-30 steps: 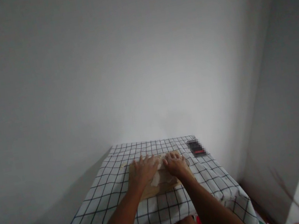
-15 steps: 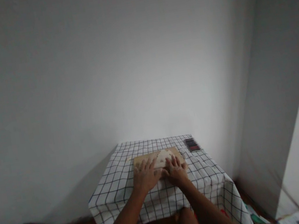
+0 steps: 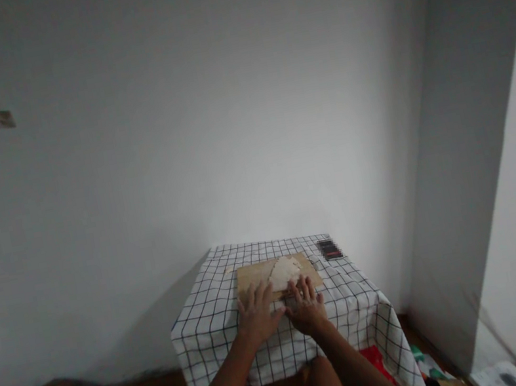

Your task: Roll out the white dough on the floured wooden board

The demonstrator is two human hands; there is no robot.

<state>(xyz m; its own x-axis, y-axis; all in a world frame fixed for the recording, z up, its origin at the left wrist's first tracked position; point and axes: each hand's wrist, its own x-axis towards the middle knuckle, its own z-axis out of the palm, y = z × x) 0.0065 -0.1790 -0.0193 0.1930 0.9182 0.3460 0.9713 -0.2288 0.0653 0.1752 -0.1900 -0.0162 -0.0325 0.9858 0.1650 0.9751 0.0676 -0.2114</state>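
Observation:
A flat, pale sheet that looks like rolled dough (image 3: 284, 272) lies right of centre on a wooden board (image 3: 251, 275). My left hand (image 3: 258, 313) is palm down at the board's near left edge, its fingers spread. Beside it, my right hand (image 3: 305, 308) rests at the near right edge, fingers stretched forward close to the dough's near side. The thumbs point toward each other, almost meeting. Between the hands runs a narrow brown strip; whether it is the board's edge or a rod, I cannot tell. The palms hide what lies beneath them.
A black-and-white checked cloth (image 3: 199, 310) covers the small table, which stands against a white wall (image 3: 236, 123). A dark, pixelated object (image 3: 330, 249) lies at the back right. Below the table's right side are a red item (image 3: 376, 362) and scattered papers (image 3: 503, 376).
Both hands have drawn back toward me, from over the board to its near edge, uncovering more of the dough. The camera view has shifted slightly.

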